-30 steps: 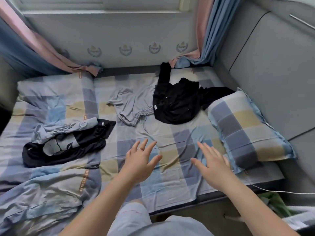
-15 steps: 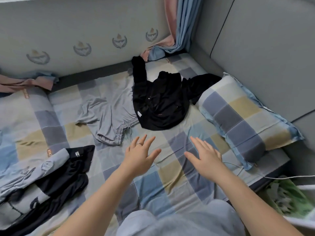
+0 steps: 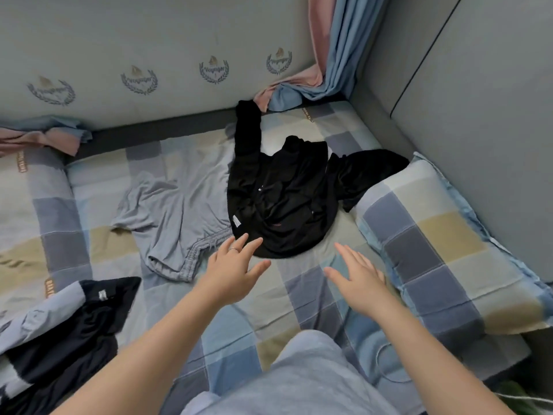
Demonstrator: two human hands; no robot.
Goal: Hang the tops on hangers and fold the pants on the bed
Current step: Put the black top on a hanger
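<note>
A black long-sleeved top [image 3: 284, 199] lies crumpled in the middle of the checked bed [image 3: 299, 298], one sleeve stretched toward the back wall. Left of it lie light grey pants [image 3: 176, 223] with a drawstring waist. My left hand [image 3: 233, 271] hovers with spread fingers just at the black top's near hem, fingertips almost over it. My right hand [image 3: 359, 280] is held flat and open over the bare sheet, a little short of the top. Both hands hold nothing. No hanger is in view.
A checked pillow [image 3: 443, 256] lies at the right against the padded grey wall [image 3: 478, 115]. A heap of dark and pale blue clothes [image 3: 59, 330] sits at the lower left. Pink and blue curtains [image 3: 323, 61] hang in the back corner. My knee [image 3: 302, 375] rests on the bed edge.
The view has swung right and closer to the bed. Both hands have moved forward toward the black top, the left one now reaching its hem.
</note>
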